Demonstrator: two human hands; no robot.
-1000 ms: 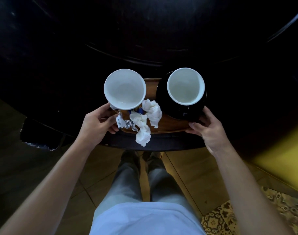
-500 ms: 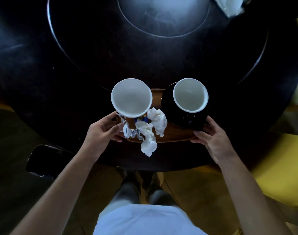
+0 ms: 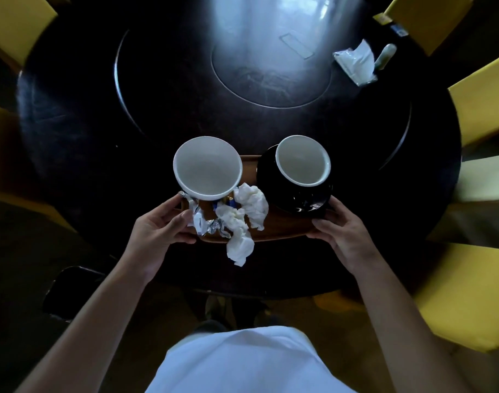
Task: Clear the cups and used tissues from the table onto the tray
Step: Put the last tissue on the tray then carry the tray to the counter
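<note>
A wooden tray (image 3: pixel 282 231) is held over the near part of the round dark table (image 3: pixel 72 123). My left hand (image 3: pixel 157 228) grips its left end and my right hand (image 3: pixel 344 234) grips its right end. On the tray stand two cups: a white one (image 3: pixel 207 167) on the left and a second white-lined cup (image 3: pixel 302 160) on a black saucer (image 3: pixel 307 199) on the right. Crumpled white tissues (image 3: pixel 245 219) and a foil wrapper (image 3: pixel 205 222) lie between them, one tissue hanging over the near edge.
A tissue pack (image 3: pixel 356 63) and a small bottle (image 3: pixel 385 55) lie at the table's far right. Yellow chairs (image 3: pixel 480 109) ring the table on both sides. A dark chair (image 3: pixel 69 290) stands at my lower left.
The view has pulled back and risen, showing more of the table and the chairs. The tray with cups and tissues stays in both hands.
</note>
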